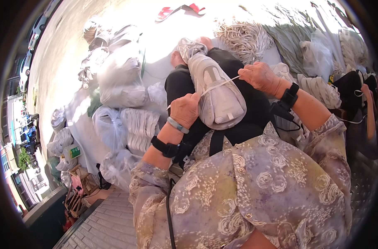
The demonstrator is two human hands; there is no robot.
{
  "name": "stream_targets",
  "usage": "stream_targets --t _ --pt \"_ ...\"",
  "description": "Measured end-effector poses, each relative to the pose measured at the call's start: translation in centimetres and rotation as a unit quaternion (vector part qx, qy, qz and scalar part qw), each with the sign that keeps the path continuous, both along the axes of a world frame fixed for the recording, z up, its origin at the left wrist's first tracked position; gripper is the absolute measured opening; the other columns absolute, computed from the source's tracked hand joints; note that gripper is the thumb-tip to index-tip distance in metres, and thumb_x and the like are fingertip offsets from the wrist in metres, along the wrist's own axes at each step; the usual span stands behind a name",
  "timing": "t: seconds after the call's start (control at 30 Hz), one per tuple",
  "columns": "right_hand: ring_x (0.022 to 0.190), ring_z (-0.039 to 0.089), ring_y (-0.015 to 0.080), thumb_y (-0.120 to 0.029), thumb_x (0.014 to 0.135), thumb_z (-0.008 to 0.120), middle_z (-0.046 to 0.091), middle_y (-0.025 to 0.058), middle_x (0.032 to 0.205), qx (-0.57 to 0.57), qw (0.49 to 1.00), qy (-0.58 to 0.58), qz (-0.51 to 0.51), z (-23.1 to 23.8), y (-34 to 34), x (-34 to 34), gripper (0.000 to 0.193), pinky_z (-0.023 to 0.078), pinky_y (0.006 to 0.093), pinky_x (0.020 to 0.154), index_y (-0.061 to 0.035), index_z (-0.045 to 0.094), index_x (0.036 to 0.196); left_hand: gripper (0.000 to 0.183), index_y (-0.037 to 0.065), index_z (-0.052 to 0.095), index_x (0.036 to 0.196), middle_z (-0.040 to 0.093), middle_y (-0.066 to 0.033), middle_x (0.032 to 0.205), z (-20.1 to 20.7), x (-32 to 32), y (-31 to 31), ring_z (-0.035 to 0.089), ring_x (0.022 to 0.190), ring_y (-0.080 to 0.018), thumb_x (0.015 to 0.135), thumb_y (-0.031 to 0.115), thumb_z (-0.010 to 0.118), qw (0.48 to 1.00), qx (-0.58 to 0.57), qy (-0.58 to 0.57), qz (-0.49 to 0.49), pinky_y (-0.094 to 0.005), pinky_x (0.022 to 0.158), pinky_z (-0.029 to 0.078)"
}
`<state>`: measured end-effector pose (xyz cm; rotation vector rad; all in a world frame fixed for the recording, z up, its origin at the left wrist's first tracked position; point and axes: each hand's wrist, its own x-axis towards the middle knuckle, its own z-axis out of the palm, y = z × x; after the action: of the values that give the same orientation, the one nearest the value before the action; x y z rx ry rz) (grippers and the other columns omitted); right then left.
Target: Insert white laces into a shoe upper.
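Observation:
A pale grey-white shoe upper point(223, 101) lies across my lap, its toe end toward me. A thin white shoelace point(220, 85) crosses over it. My right hand point(257, 78), up and to the right of the upper, pinches one part of the lace and holds it taut. My left hand point(185, 109) is closed on the lace at the upper's left side, and a short bit sticks out past the fist. More white lace or upper material point(191, 48) is bunched at the far end of the upper, near my knees.
A heap of loose white laces point(245, 40) lies beyond my right knee. Plastic bags of uppers point(122, 81) and stacked uppers point(140, 126) are at the left. More stacked uppers point(319, 90) stand at the right, beside another person's arm point(369, 110). Red-strapped sandals point(180, 12) lie far ahead.

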<state>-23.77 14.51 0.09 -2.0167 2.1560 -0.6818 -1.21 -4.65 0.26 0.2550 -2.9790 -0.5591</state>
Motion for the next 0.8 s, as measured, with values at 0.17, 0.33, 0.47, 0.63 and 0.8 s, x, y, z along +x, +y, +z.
stream_targets --t 0.17,0.33,0.47,0.63,0.8 --pt "0.059 0.053 0.0274 -0.011 0.078 0.059 0.053 0.0068 0.067 0.009 0.998 0.049 0.026 1.0 1.8 -3.1 0.011 0.041 0.0373 0.056 -0.0063 0.054 0.086 0.014 0.01 0.063 0.086 0.062 -0.0091 0.072 2.5 3.9 -8.6 0.061 0.064 -0.0279 0.08 0.011 0.05 0.982 -0.17 0.041 0.072 -0.0365 0.057 0.049" --pt "0.062 0.053 0.0289 -0.007 0.078 0.057 0.053 0.0077 0.069 0.004 0.995 0.103 0.008 5.2 4.4 -6.9 0.01 0.041 0.0374 0.056 -0.0048 0.053 0.087 0.019 0.007 0.067 0.092 0.065 -0.0135 0.075 8.6 12.1 -21.6 0.064 0.07 -0.0276 0.081 0.016 0.054 0.932 -0.217 -0.036 0.287 -0.0355 0.066 0.049" --pt "0.068 0.053 0.03 -0.002 0.077 0.055 0.054 0.011 0.078 -0.021 0.973 0.229 -0.011 10.2 6.4 -11.0 0.016 0.042 0.0375 0.06 -0.0025 0.053 0.092 0.025 0.004 0.066 0.102 0.063 -0.0034 0.068 15.0 17.2 -29.4 0.056 0.061 -0.0086 0.083 0.017 0.055 0.91 -0.131 -0.025 0.392 -0.0248 0.059 0.045" --pt "0.082 0.056 0.0333 0.003 0.077 0.053 0.058 0.0148 0.099 0.049 0.94 0.323 -0.097 14.1 10.6 -16.5 0.031 0.046 0.0368 0.072 -0.0015 0.052 0.107 0.025 0.007 0.067 0.102 0.064 -0.0065 0.071 21.1 12.6 -30.3 0.059 0.064 -0.0119 0.084 0.019 0.055 0.911 -0.184 0.029 0.368 -0.0259 0.061 0.046" --pt "0.08 0.061 0.0237 -0.009 0.082 0.051 0.062 0.0127 0.097 -0.071 0.912 0.386 -0.114 20.2 15.1 -21.1 0.018 0.051 0.0323 0.067 -0.0025 0.056 0.098 0.024 0.01 0.066 0.105 0.066 -0.0087 0.076 24.8 7.5 -29.5 0.061 0.068 -0.0146 0.086 0.019 0.055 0.917 -0.293 0.041 0.267 -0.0273 0.065 0.048"
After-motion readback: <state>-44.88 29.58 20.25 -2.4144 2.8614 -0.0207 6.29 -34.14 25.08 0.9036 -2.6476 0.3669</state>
